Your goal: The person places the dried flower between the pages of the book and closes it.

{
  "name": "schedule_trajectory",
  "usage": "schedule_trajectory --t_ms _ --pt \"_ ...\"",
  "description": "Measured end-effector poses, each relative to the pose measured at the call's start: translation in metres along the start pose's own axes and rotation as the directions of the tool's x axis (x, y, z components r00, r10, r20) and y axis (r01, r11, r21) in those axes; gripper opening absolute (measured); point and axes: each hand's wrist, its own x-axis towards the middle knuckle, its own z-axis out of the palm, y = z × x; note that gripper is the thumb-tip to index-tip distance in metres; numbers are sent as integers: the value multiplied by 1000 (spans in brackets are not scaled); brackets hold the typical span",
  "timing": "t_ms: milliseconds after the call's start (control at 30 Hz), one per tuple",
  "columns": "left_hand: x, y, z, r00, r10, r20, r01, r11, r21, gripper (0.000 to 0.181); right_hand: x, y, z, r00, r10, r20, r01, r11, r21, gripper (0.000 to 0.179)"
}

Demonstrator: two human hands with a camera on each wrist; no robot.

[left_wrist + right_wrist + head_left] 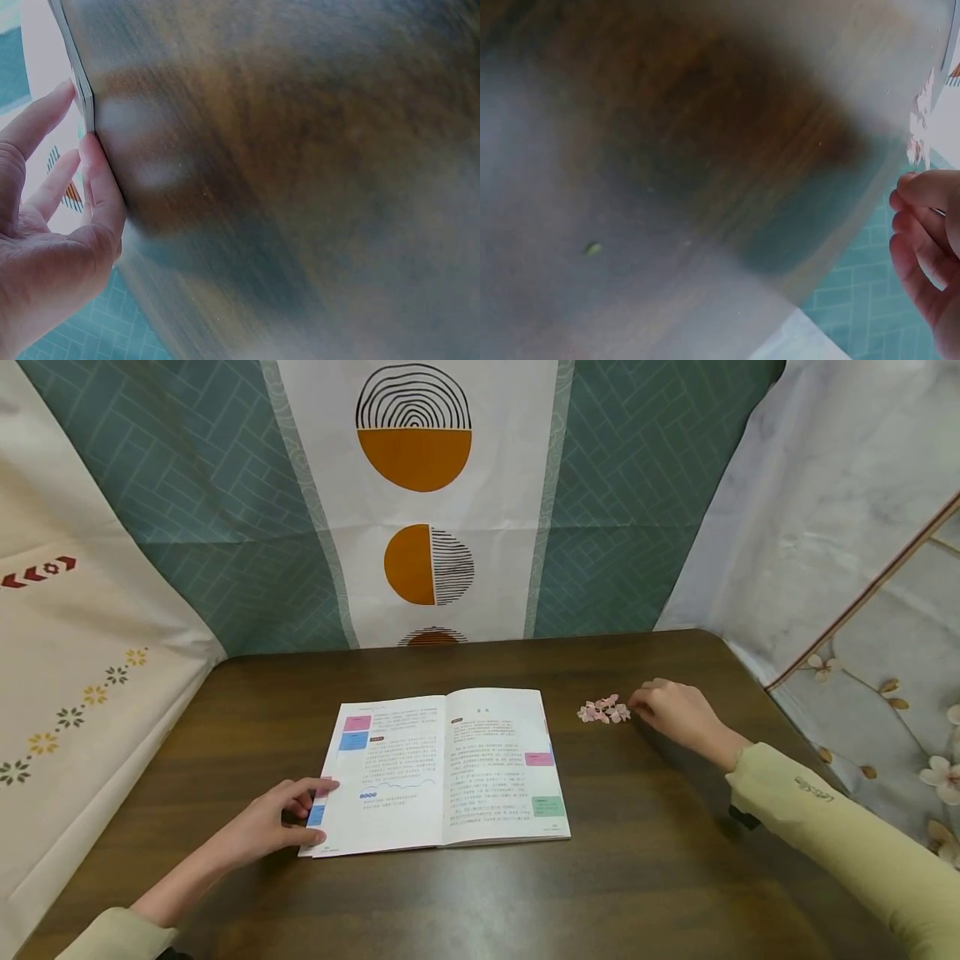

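An open book (495, 760) with printed pages and coloured tabs lies on the brown table (480, 910). My left hand (281, 818) rests at its lower left corner, thumb and forefinger spread apart on the page. In the left wrist view, the left hand (67, 217) touches the edge of the book (88, 105). To the right of the book lie small pink flowers (602, 710). My right hand (678, 714) is at their right side with its fingers curled. The right wrist view shows the right hand (930, 240) with thumb and forefinger together near the flowers (919, 135); what is between the fingertips is hidden.
A patterned green and white curtain (450, 510) hangs behind the table. White fabric (82, 652) hangs at the left and floral fabric (862, 635) at the right. A small green speck (592, 248) appears in the right wrist view.
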Motion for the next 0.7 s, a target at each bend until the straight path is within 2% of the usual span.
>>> schedule_trajectory --t_ms 433,700 --pt "-2 3 2 1000 13 6 -13 1000 -23 64 10 2 -6 1000 1 -18 -1 1000 -2 12" --pt "-2 5 0 1000 -7 -1 7 1000 -8 64 25 -5 -15 1000 2 -18 -2 1000 14 13"
